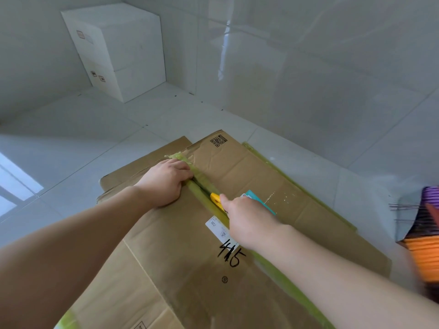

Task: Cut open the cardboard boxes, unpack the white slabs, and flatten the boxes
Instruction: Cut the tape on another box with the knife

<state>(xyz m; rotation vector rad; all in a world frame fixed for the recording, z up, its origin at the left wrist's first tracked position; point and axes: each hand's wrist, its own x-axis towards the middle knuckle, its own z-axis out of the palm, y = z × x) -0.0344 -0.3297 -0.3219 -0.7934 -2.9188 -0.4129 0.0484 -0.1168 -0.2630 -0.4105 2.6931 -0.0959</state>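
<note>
The blade of the yellow cutter (216, 200) is hidden in the taped seam, and most of its handle sits inside the right hand (247, 222), whose fingers curl round it with the thumb lying along the top. The left hand (166, 180) rests on the cardboard box (180, 252) just beside the seam; its fingertips dip out of sight at the slit, so whether they grip the flap edge or only press down cannot be told. The box lies on the tiled floor (71, 162), its near end cut off by the frame; yellow-green tape (202, 184) runs along the seam, partly under a white label (216, 227). At the right edge a blurred purple and orange object (425, 236) is hard to identify. Two white boxes (116, 51) stand stacked in the far corner — well apart from the hands.
</note>
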